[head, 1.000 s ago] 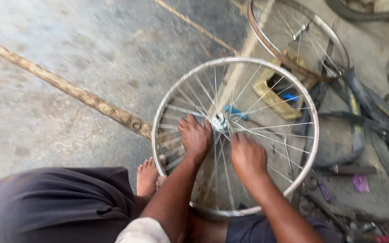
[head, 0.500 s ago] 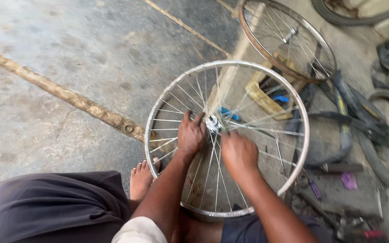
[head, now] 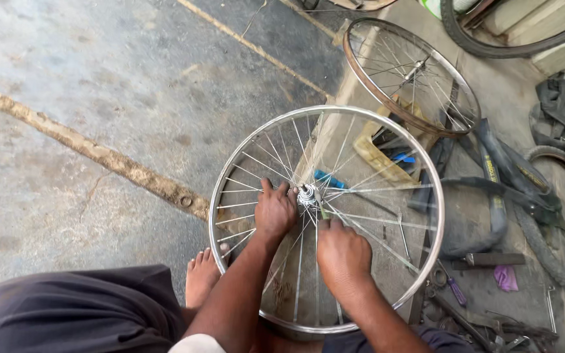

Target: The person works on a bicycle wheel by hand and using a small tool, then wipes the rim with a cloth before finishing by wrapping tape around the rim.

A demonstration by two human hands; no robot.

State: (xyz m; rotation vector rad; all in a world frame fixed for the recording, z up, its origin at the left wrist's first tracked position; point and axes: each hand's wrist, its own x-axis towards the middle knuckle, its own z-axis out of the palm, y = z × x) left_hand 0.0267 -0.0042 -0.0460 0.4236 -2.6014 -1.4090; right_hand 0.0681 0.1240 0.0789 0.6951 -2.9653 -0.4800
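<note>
A shiny bicycle wheel rim with thin steel spokes lies flat in front of me, its hub at the centre. My left hand rests on the spokes just left of the hub, fingertips touching it. Just below the hub, my right hand is closed around a spoke or a small tool, which the fingers hide. My bare foot sits under the rim's near left edge.
A second, rusty spoked wheel lies behind the first. Black tyres and inner tubes pile up on the right with a yellow box, a hammer-like tool and small tools. Concrete floor with a cracked seam spreads left.
The view has shifted so the wheel sits lower and more central. Both hands stay at the hub; my right hand has moved closer to it.
</note>
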